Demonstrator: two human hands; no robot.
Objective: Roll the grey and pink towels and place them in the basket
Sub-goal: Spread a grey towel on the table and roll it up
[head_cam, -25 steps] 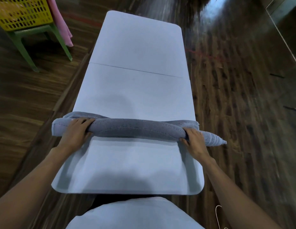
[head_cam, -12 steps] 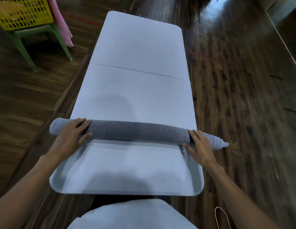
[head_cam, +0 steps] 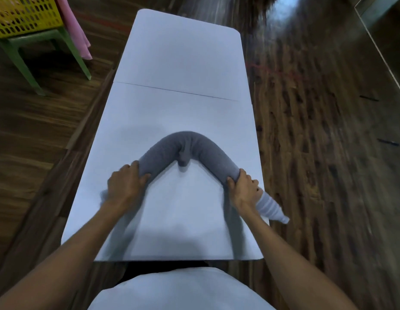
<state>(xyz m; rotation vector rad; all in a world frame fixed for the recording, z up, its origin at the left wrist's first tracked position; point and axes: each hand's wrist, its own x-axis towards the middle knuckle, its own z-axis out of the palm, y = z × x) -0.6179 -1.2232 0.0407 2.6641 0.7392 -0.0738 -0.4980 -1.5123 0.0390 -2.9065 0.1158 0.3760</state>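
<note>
The grey towel (head_cam: pixel 201 151) is rolled into a long tube and bent into an arch on the white table (head_cam: pixel 183 63), its middle pointing away from me. My left hand (head_cam: pixel 125 186) grips the roll's left end. My right hand (head_cam: pixel 243 189) grips the right end, whose pale striped tip sticks out past the table edge. The pink towel (head_cam: pixel 76 30) hangs beside the yellow basket (head_cam: pixel 22 16) at the far left.
The basket sits on a green stool (head_cam: pixel 71 52) on the wooden floor (head_cam: pixel 328 153), left of the table. The table's right edge runs close to my right hand. A mirror or panel edge (head_cam: pixel 377 45) stands at the far right.
The roll lay straight across the table under both hands. Now both hands have closed round its ends and drawn them inward and toward me, bending the roll into an arch.
</note>
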